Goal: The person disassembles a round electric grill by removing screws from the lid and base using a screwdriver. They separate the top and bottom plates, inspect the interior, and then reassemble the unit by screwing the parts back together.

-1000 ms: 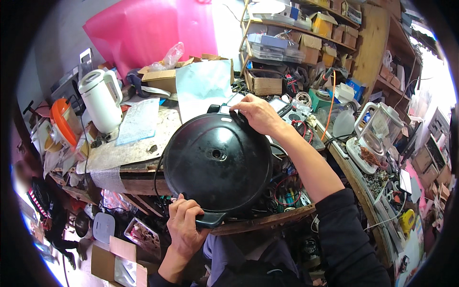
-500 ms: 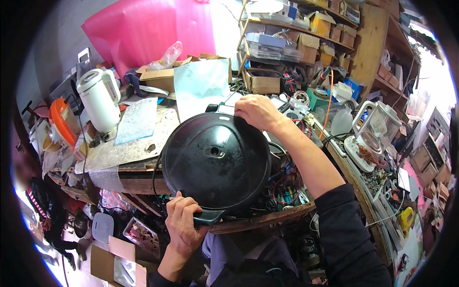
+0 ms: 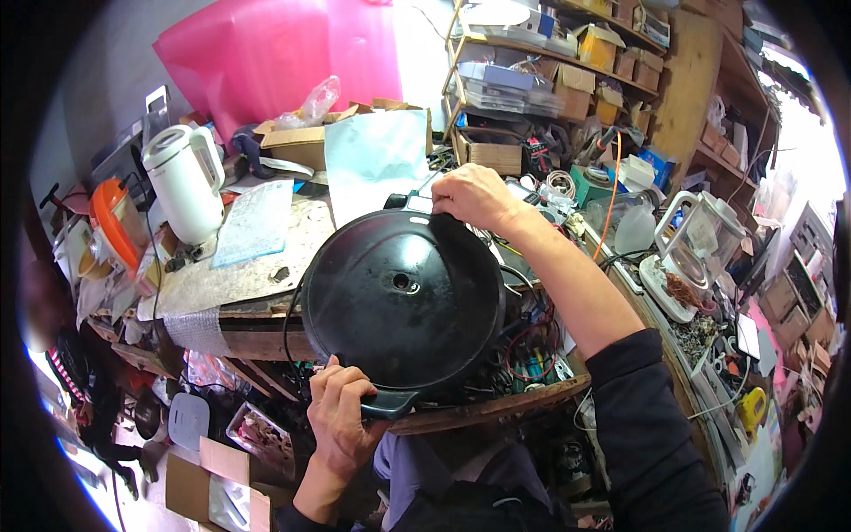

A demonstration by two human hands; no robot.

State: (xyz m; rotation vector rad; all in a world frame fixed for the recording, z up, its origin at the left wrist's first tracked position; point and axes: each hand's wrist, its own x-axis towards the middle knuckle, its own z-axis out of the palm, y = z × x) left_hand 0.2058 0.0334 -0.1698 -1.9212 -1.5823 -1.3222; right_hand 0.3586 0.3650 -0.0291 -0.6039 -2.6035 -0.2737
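"Fingers of the left hand [image 3: 344, 421] are curled round the near handle [image 3: 390, 405], just above the lap [image 3: 415, 470]."

"And the black pan [image 3: 401, 315] itself?"

"It's over the bench edge [image 3: 501, 410], with that handle jutting past the wood. What bears its weight I can't tell. If the left grip loosens, it could tip toward the legs."

"Anything about it to catch on?"

"Black cord [image 3: 289, 332] on its left: if the pan turned, that could snag and pull it askew. The jumble of tools and wires [image 3: 534, 359] on the right could hook its rim too."

"Is the right hand [image 3: 474, 197] holding firmly?"

"Its fingers are bunched at the far rim, but whether they pinch or only press, I can't tell. Pressing alone could let that smooth, shiny surface slide away."

"And farther off?"

"The pale sheet [image 3: 377, 160] is just behind; a shove backward could crumple it. The white jug [image 3: 182, 191] stands well apart, so I'd worry least there."
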